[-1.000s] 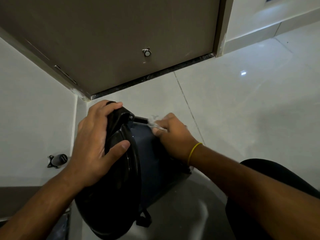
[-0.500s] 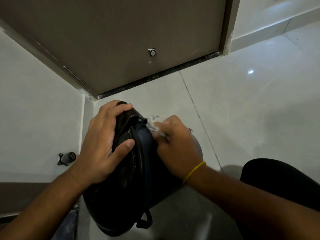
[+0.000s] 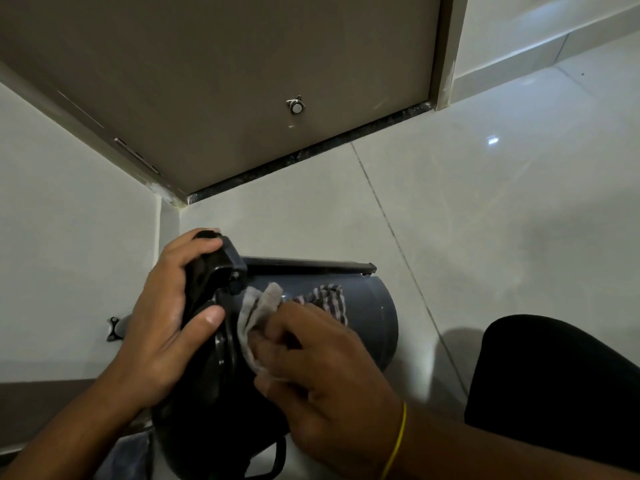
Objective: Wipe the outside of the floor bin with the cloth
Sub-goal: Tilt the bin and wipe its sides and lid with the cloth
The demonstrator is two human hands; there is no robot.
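The floor bin (image 3: 372,320) is a grey-blue cylinder with a black lid, tipped on its side on the tiled floor, its lid end toward me. My left hand (image 3: 162,327) grips the black lid and its hinge block at the bin's top left. My right hand (image 3: 322,372) holds a crumpled pale striped cloth (image 3: 259,306) pressed against the bin's side just right of the lid rim. A yellow band circles my right wrist. A black bar (image 3: 304,264) runs along the bin's upper side. The lower part of the lid is hidden by my hands.
A brown door (image 3: 242,81) stands closed behind the bin, with a metal stopper (image 3: 295,105) on it. A white wall lies to the left, with a small door stop (image 3: 114,329) near the floor. My dark-clad knee (image 3: 554,382) is at the right. Glossy white tiles extend to the right.
My right hand has slid back toward me along the bin's side, uncovering more of the cloth and the grey body. The left hand keeps its hold on the lid.
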